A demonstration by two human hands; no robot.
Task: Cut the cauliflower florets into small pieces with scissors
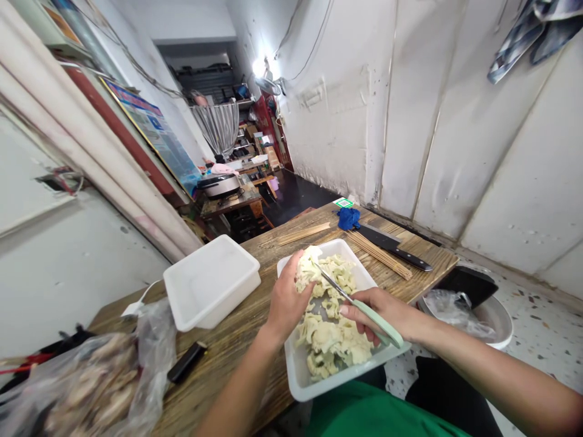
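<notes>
My left hand (290, 293) is closed around a piece of cauliflower (308, 264), held over the far left part of a white plastic tray (298, 388). In my right hand (380, 312) is a pair of scissors (379, 320) with pale green handles. Their blades point away to the left and touch the cauliflower in my left hand. Cut cauliflower florets (334, 343) lie in the tray below both hands. The tray sits at the near edge of the wooden table, close to my green clothing.
Left of the tray stands a white lidded box (212, 276). Bamboo skewers (380, 255), a cleaver (394, 246) and a blue cloth (348, 218) lie at the right. A plastic bag (98, 382) and a black object (187, 362) are at the left. A bin (498, 315) stands on the floor.
</notes>
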